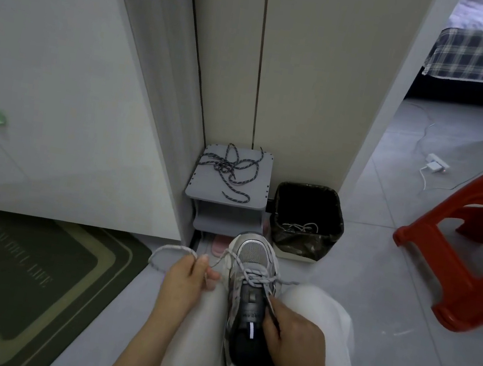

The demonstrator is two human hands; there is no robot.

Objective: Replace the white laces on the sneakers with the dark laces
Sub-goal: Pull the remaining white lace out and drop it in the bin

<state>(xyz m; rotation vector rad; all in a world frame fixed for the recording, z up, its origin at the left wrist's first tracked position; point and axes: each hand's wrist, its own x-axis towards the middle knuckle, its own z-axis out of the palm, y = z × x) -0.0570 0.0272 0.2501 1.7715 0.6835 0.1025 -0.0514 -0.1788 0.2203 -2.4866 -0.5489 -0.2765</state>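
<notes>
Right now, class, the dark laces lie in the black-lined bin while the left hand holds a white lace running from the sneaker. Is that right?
Not quite. The head view shows the dark laces on top of the small grey stand, not in the bin, which holds a pale lace. The left hand does hold a white lace running from the sneaker.

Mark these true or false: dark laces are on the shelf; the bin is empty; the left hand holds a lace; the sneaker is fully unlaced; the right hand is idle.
1. Dark laces lie on the shelf. True.
2. The bin is empty. False: an old lace lies in it.
3. The left hand pinches the white lace. True.
4. The sneaker is fully unlaced. False: the white lace crosses its front eyelets.
5. The right hand is idle. False: it pinches the white lace beside the tongue.
</notes>
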